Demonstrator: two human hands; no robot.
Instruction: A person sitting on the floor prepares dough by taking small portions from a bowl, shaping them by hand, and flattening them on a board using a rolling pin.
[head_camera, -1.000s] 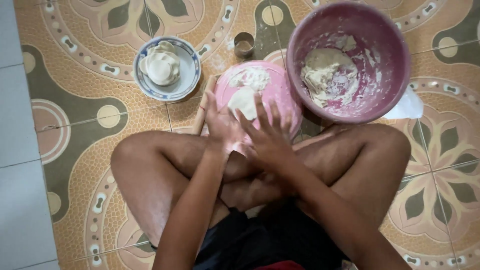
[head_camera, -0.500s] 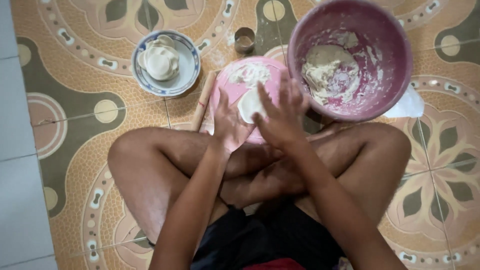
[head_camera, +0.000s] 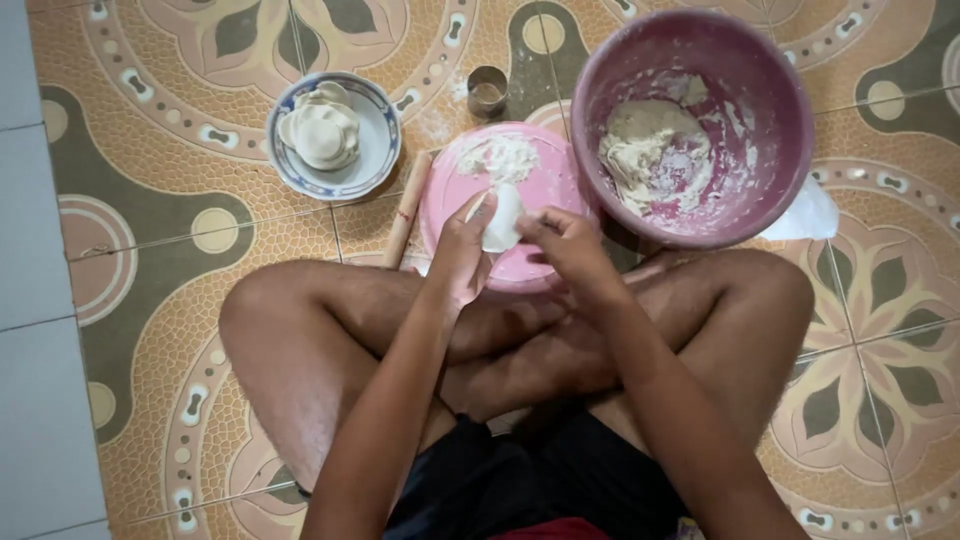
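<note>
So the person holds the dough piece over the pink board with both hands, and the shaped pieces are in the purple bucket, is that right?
Not quite. The head view shows the shaped pieces in the blue-rimmed bowl, not the purple bucket. The rest holds: left hand and right hand hold the dough piece over the pink board.

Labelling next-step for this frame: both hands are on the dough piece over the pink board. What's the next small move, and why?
Probably set the dough piece down on the pink board near the flour pile. The left hand and right hand pinch it together just above the board, and the rolling pin lies beside the board, untouched. Shaped pieces already sit in the white bowl.
</note>
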